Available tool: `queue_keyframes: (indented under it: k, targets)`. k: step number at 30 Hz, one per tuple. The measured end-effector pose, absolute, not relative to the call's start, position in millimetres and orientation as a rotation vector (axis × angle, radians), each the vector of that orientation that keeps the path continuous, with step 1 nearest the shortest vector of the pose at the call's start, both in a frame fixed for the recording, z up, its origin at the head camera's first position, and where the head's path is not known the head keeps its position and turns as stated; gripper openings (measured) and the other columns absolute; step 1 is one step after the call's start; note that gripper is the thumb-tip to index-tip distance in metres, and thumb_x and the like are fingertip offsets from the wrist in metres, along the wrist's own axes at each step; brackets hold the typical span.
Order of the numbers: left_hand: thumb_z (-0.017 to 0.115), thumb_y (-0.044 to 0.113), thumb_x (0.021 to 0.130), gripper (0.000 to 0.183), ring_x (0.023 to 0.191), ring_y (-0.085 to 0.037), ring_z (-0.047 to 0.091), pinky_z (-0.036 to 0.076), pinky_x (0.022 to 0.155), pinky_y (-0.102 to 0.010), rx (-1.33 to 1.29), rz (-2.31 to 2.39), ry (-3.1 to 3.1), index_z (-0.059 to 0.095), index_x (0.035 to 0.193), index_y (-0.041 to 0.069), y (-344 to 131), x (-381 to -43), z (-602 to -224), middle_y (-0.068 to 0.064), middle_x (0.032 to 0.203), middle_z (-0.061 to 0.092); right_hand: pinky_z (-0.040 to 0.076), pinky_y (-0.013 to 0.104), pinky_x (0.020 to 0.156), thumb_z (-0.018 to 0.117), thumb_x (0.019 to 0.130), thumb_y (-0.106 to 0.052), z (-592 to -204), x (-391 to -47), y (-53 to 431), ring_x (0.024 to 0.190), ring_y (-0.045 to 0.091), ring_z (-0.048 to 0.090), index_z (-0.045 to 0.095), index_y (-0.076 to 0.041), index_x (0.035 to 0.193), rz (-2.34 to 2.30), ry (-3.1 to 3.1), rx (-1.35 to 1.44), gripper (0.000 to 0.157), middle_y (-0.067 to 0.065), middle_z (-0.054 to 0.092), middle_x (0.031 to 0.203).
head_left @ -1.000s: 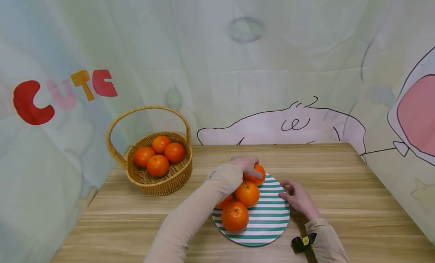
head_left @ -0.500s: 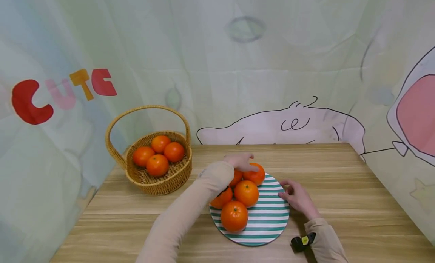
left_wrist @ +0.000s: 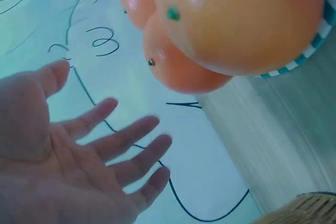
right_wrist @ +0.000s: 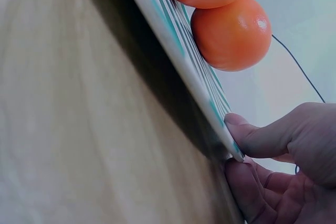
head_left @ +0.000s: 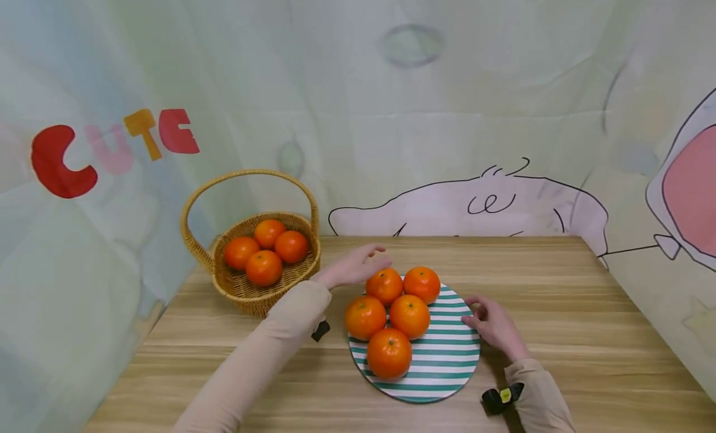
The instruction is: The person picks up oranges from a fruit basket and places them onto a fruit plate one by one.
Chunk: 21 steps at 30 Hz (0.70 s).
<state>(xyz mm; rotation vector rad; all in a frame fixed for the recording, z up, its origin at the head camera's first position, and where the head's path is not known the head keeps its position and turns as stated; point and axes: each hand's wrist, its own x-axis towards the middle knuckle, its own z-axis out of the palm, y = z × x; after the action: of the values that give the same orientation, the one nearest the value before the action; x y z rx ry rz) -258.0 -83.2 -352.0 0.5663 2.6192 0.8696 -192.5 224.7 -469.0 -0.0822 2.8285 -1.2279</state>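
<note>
The right hand (head_left: 495, 327) pinches the striped plate (head_left: 447, 361) by its edge, while the left hand (head_left: 355, 266), empty and loose-fingered, has drawn off the plate's five oranges (head_left: 410, 317) toward the basket (head_left: 254, 304) holding four, so those five seem settled.

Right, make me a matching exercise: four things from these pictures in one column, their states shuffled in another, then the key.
Column one
1. striped board
2. left grip
3. basket
4. right grip

Column two
A. pinches an edge between thumb and fingers
B. contains four oranges
C. bears five oranges
D. holds nothing

Right pairs: 1-C, 2-D, 3-B, 4-A
</note>
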Motion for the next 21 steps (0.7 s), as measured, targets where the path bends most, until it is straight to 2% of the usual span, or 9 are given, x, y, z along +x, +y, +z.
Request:
queue_keyframes:
  k: [11, 16, 21]
  targets:
    - [0.057, 0.037, 0.101, 0.053, 0.142, -0.04, 0.043, 0.026, 0.118, -0.064, 0.389, 1.054, 2.95, 0.049, 0.145, 0.009, -140, -240, -364, -0.017, 0.151, 0.05, 0.036, 0.026, 0.063, 0.071, 0.09, -0.007, -474, -193, 225, 0.071, 0.017, 0.048, 0.062, 0.004, 0.119, -1.218, 2.88, -0.161, 0.033, 0.006, 0.054, 0.077]
    - [0.059, 0.034, 0.099, 0.054, 0.141, -0.043, 0.041, 0.028, 0.114, -0.066, 0.238, 1.046, 3.065, 0.048, 0.146, 0.008, -170, -240, -371, -0.023, 0.151, 0.046, 0.036, 0.026, 0.063, 0.071, 0.091, -0.008, -473, -193, 225, 0.072, 0.017, 0.048, 0.062, 0.003, 0.12, -1.223, 2.867, -0.132, 0.033, 0.006, 0.054, 0.078]
    - [0.058, 0.034, 0.097, 0.057, 0.141, -0.049, 0.035, 0.023, 0.113, -0.069, 0.059, 1.037, 3.16, 0.046, 0.146, 0.007, -199, -241, -380, -0.026, 0.153, 0.04, 0.036, 0.027, 0.063, 0.071, 0.091, -0.009, -472, -193, 225, 0.072, 0.017, 0.048, 0.062, 0.002, 0.121, -1.228, 2.857, -0.122, 0.033, 0.006, 0.054, 0.078]
